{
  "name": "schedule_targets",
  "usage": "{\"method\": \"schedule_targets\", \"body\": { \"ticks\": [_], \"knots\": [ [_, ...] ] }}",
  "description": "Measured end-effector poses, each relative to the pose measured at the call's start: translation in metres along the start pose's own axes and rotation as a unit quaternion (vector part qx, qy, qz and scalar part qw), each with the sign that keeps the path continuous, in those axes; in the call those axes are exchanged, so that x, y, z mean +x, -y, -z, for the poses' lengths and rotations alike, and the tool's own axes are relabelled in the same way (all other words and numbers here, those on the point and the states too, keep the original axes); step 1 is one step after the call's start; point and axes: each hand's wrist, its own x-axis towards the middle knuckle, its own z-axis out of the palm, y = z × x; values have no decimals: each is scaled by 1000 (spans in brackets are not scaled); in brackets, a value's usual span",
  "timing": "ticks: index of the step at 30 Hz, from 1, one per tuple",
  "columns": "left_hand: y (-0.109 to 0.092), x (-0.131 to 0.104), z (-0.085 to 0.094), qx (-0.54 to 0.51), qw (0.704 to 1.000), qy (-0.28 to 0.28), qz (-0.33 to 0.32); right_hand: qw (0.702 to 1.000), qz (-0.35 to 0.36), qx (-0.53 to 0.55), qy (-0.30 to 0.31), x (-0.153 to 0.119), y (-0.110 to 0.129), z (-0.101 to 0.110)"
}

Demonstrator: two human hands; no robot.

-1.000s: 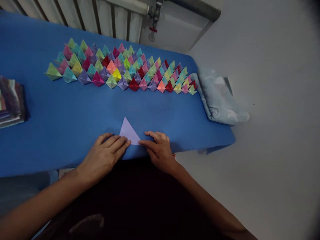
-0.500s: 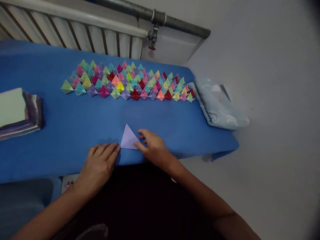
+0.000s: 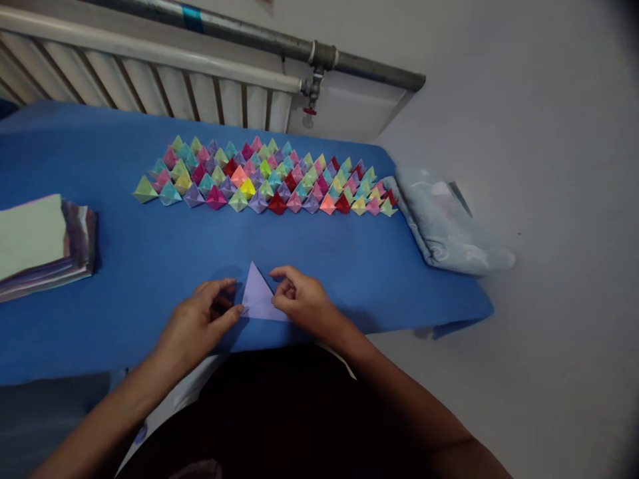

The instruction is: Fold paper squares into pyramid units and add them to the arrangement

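A lilac sheet of paper [image 3: 259, 298], folded into a triangle, lies on the blue-covered table near its front edge, point away from me. My left hand [image 3: 202, 316] is at its left corner; the thumb tip touches the paper there, while the other fingers are bent and apart from the thumb. On the opposite side, my right hand [image 3: 304, 298] has thumb and fingers closed on the paper's slanted right edge, covering part of it. Beyond both hands stand rows of small folded paper boats [image 3: 217, 197] in many colours, packed closely together.
At the left lies a thick stack of coloured paper [image 3: 32, 236], pale green on top. A folded grey-blue cloth [image 3: 444, 223] sits at the table's right end. Behind the blue table cover [image 3: 174, 246] are a white radiator [image 3: 164, 93] and a metal pipe [image 3: 259, 36].
My left hand has lifted from lying flat and turned, its thumb now at the paper's corner. My right fingers have closed on the right edge. The whole view has shifted slightly.
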Motion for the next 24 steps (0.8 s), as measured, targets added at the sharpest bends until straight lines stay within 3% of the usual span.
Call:
{"method": "schedule_targets", "body": {
  "ticks": [5, 11, 16, 20, 24],
  "knots": [
    [-20, 24, 7, -157, 981, 68, 96, 990, 19, 131, -38, 17, 7, 15],
    [-45, 72, 10, -280, 956, 44, 81, 982, 58, 157, -91, 49, 26, 40],
    [-57, 119, 8, -370, 922, 70, 85, 974, 139, 123, -128, 72, 46, 61],
    [-57, 147, 1, -435, 891, 104, 83, 952, 207, 141, -177, 95, 51, 77],
    [-44, 161, -8, -460, 872, 144, 85, 940, 201, 180, -209, 114, 38, 83]
  ]
}}
